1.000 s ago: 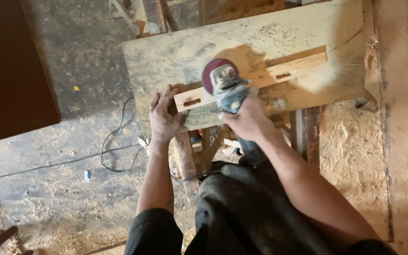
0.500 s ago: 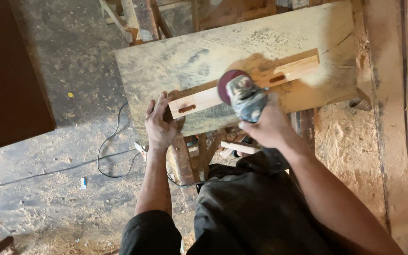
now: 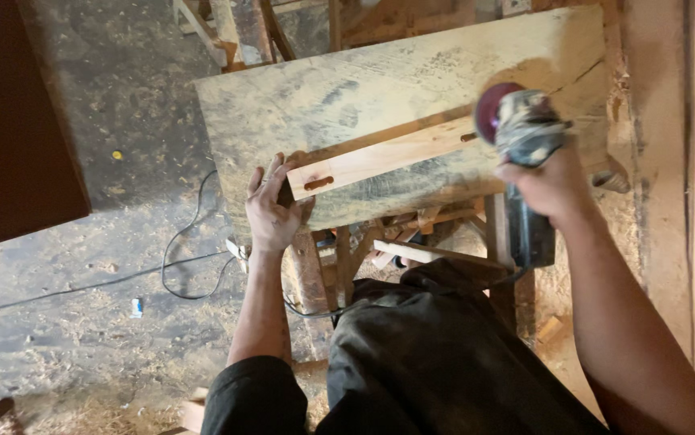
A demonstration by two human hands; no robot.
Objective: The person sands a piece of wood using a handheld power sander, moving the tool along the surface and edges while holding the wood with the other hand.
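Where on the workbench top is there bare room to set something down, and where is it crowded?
Bare: the bench top beyond the slotted wooden strip. A narrower band lies between the strip and the near edge. Crowded: the strip's ends, left hand on one, right hand with the grinder at the other.

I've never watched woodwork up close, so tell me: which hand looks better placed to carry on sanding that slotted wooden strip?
Probably the right hand: it grips the angle grinder, whose disc sits at the far end of the wooden strip. The left hand presses the strip's near end against the workbench, steadying it.
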